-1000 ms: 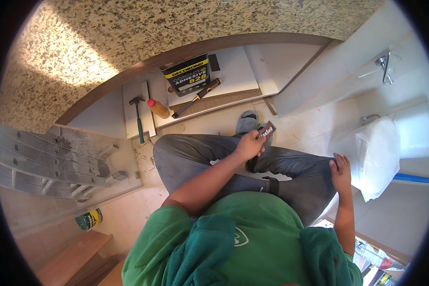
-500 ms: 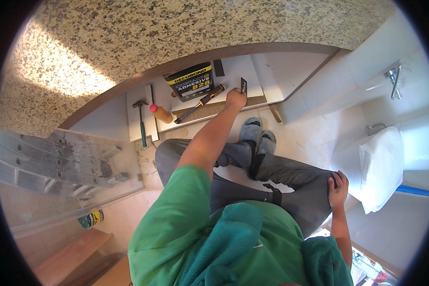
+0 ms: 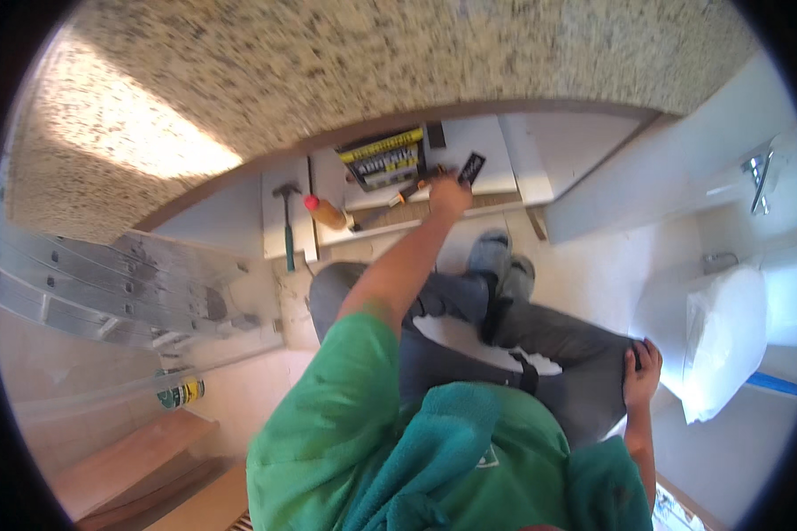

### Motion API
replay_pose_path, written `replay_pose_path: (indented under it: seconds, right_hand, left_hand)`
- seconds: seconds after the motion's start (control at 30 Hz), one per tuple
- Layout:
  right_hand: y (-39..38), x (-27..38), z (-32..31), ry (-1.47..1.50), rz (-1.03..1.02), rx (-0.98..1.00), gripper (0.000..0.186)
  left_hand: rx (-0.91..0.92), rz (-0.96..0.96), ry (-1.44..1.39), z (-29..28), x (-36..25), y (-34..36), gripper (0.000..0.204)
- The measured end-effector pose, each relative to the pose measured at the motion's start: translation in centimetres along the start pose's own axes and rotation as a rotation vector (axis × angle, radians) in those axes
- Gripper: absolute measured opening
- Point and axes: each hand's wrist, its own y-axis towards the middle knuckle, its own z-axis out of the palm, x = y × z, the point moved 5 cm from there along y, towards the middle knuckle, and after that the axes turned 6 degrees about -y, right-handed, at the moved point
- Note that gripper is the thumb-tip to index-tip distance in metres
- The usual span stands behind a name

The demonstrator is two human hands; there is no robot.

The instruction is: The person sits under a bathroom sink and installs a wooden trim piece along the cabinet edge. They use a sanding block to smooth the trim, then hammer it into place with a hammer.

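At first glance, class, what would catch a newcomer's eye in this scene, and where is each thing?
A speckled stone countertop sweeps across the top, with a bright patch of light on its left part. Below its edge is a black-and-yellow can, with a red-capped bottle to its left. To the can's lower right, the left hand holds a dark flat piece.

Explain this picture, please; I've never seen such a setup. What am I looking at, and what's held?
There is no machine: these are a person's bare hands, seen from a wide camera worn on the head and looking down, which bends straight edges. The left hand holds a small dark packet by the boards below a speckled counter; blur hides whether it also touches the orange tool. The right hand rests on the right knee. On the boards are a hammer, a bottle and a dark tin.
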Motion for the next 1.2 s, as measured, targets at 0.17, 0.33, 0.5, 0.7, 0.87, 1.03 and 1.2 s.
replay_pose_path:
  seconds: [0.17, 0.33, 0.5, 0.7, 0.87, 1.03, 1.2]
  right_hand:
    - [-0.5, -0.4, 0.2, 0.085, 0.048, -0.047, 0.038]
    - [-0.5, -0.4, 0.2, 0.102, 0.056, -0.115, 0.037]
    - [-1.1, -1.1, 0.8, 0.114, 0.074, -0.102, 0.038]
    - [-1.9, -1.6, 1.7, 0.096, 0.030, -0.148, 0.037]
    - [-1.9, -2.0, 1.5, 0.069, 0.016, -0.098, 0.042]
    - [-1.6, -0.7, 0.3, 0.061, 0.025, -0.055, 0.041]
    - [-1.7, -0.9, 0.5, 0.075, 0.057, -0.023, 0.041]
  left_hand:
    - [0.262, -0.038, -0.053, -0.1, -1.0, -3.5, 0.036]
    - [0.387, 0.076, -0.348, -1.9, -3.8, -5.9, 0.041]
    - [0.589, 0.157, -0.411, -4.9, -9.5, -8.5, 0.049]
    - [0.576, 0.255, -0.363, -6.1, -10.8, -10.6, 0.047]
    - [0.564, 0.375, -0.346, -5.4, -10.6, -13.9, 0.044]
    - [0.787, 0.204, -0.238, -2.9, -6.7, -17.4, 0.044]
    - [0.847, 0.174, 0.046, -0.9, -2.6, -18.7, 0.046]
